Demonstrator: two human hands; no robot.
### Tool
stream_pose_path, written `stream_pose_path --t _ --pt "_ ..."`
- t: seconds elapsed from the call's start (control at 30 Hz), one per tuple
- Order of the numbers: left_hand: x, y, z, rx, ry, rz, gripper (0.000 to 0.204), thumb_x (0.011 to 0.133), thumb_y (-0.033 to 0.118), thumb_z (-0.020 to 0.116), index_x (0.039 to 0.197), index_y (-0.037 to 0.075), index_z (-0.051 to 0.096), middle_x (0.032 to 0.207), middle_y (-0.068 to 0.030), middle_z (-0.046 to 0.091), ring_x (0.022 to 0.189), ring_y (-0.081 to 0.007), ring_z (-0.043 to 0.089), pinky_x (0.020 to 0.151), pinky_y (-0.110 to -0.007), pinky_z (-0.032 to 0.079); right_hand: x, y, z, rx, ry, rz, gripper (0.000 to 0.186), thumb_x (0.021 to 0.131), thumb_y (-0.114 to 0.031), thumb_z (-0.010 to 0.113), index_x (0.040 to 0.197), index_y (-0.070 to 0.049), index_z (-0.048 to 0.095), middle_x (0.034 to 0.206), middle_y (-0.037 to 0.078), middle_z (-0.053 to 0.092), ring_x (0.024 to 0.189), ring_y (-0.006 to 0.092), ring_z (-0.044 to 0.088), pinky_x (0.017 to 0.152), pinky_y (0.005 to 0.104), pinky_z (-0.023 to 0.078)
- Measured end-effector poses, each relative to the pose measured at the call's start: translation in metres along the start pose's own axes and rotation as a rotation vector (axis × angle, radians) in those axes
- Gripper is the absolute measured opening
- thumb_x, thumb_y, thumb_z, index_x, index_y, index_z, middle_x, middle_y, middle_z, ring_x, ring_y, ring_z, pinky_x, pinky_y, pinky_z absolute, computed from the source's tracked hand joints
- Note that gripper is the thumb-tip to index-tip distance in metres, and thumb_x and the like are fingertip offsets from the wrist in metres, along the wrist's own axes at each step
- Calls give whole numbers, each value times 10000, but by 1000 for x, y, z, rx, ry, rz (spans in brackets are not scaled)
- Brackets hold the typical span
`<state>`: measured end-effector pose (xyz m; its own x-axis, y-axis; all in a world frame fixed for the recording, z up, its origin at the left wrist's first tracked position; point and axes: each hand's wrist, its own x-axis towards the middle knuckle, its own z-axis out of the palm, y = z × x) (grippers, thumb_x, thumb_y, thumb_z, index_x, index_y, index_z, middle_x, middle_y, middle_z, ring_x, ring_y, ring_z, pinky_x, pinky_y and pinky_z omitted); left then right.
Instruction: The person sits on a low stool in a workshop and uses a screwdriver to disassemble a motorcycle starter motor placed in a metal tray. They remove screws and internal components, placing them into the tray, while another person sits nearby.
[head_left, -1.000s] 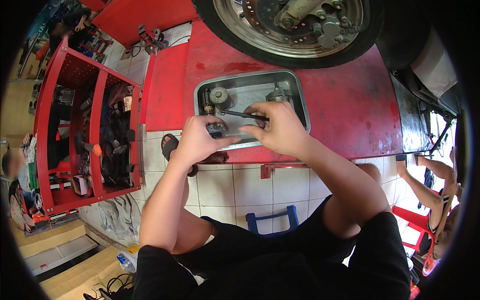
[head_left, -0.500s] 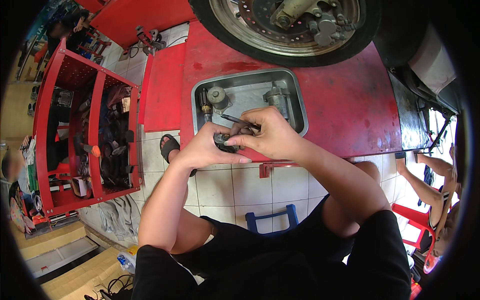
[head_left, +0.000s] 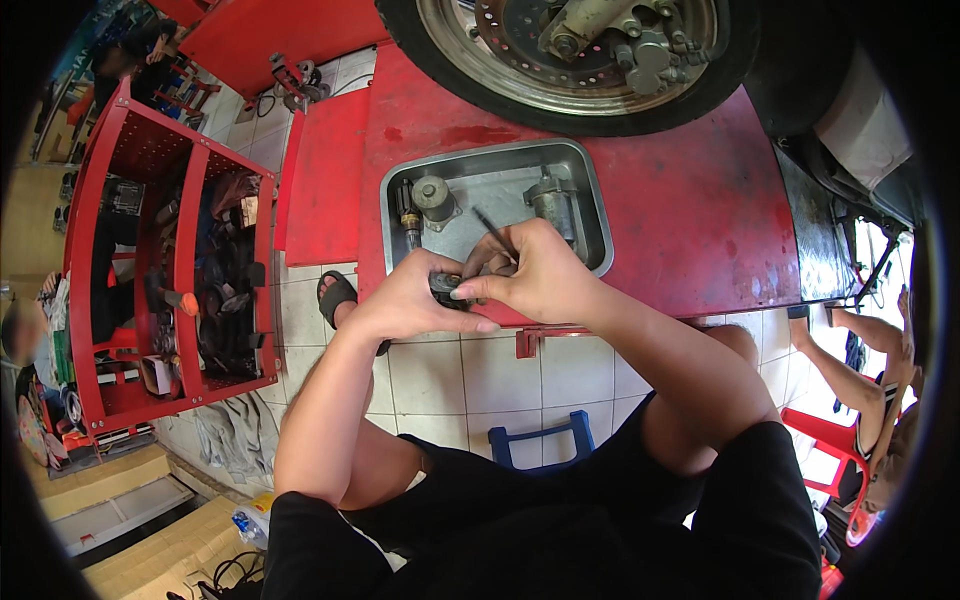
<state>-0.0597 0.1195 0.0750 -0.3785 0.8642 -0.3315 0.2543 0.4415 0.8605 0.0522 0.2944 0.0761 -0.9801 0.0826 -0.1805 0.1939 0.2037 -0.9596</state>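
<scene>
At the table's [head_left: 690, 210] near edge, the left hand [head_left: 400, 300] curls half-closed around a small dark metal part [head_left: 443, 287], which the right thumb touches. The right hand [head_left: 550, 272], fingers bent in, pinches a thin black rod [head_left: 493, 230]. Half a second ago the rod pointed mostly left; now its long axis slants toward the far edge, tip leftward, over the rectangular silver metal tray [head_left: 510, 185].

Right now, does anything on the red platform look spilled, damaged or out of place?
Slightly: a darker red patch between the metal tray and the motorcycle tyre stands out from the faded platform. I cannot tell whether it is wet.
</scene>
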Motion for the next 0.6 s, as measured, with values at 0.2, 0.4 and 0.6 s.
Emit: stream_pose_path --t 0.2,0.4,0.6 --pt "2 3 -4 -49 -66 -85 388 618 208 939 852 -8 719 733 -23 680 720 -64 580 657 -250 465 -3 -11 0 -81 36 25 212 750 -156 824 850 13 743 532 8 489 516 94 427 514 307 376" --pt "3 -1 1 -22 -22 9 456 629 308 932 851 -26 716 719 -41 665 698 -95 577 677 -273 472 -2 -5 0 -51 -10 21 163 791 -125 810 895 -13 753 549 -69 400 543 56 335 501 279 289" --pt "3 3 -5 19 -31 -43 446 618 259 936 873 -34 715 724 -51 671 699 -116 611 688 -275 494 1 -4 0 -37 30 46 167 821 -140 791 915 -9 747 555 -42 473 538 56 346 506 280 304"
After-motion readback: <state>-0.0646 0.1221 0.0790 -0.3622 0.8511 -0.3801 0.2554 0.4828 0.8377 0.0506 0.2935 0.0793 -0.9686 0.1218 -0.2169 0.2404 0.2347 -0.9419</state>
